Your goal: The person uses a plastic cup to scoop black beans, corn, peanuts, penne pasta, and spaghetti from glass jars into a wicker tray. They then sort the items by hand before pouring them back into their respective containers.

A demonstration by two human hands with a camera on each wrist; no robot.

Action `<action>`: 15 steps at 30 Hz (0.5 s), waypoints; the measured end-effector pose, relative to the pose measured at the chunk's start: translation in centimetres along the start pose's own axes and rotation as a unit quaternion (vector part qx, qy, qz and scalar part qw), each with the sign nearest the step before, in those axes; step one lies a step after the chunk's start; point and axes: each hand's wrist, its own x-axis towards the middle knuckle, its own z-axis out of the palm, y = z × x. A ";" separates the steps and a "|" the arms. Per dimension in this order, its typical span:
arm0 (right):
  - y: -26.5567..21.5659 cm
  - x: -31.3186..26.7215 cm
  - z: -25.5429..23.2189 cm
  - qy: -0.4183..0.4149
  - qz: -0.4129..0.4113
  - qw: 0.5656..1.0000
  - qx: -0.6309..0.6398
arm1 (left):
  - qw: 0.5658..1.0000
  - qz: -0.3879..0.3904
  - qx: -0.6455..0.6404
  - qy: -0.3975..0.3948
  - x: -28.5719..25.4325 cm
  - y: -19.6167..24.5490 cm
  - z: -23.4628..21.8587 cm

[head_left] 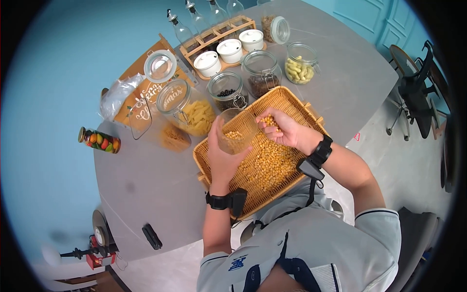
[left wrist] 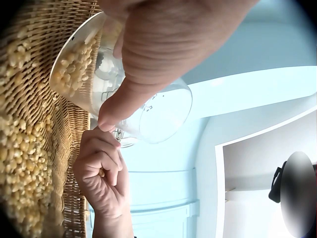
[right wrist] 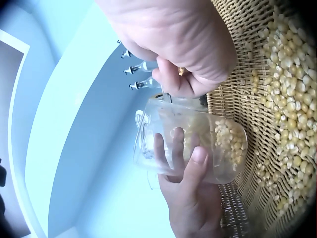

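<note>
My left hand (head_left: 224, 163) grips a clear plastic cup (right wrist: 190, 131), thumb on one side and fingers spread on the other. A small heap of corn kernels (right wrist: 230, 141) lies in the bottom of the cup. My right hand (head_left: 284, 130) is curled round a handful of corn kernels (head_left: 268, 121), close beside the cup's rim. Both hands are over a wicker basket (head_left: 243, 204), where many loose corn kernels (head_left: 272, 163) are spread. In the left wrist view, the right hand's fingers (left wrist: 101, 153) mostly hide its kernels.
Beyond the basket stand glass jars of pasta (head_left: 197, 117), dark beans (head_left: 227, 95), a dark food (head_left: 262, 82) and pale peanut-like pieces (head_left: 299, 70). Farther back are white lidded pots (head_left: 229, 50) and a wooden bottle rack (head_left: 219, 31). A jar of colourful pieces (head_left: 101, 141) is at left.
</note>
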 end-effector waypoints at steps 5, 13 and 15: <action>0.7 0.0 0.2 0.067 -0.082 0.990 -0.094 | 1.000 0.009 -0.012 -0.001 0.0 -0.7 0.2; 0.0 -0.9 -0.1 0.039 -0.114 0.991 0.062 | 1.000 0.013 -0.005 -0.023 -0.2 -0.9 0.1; -0.8 0.0 -0.5 0.017 -0.146 0.984 0.105 | 0.999 0.012 -0.009 -0.031 -0.1 -0.3 0.1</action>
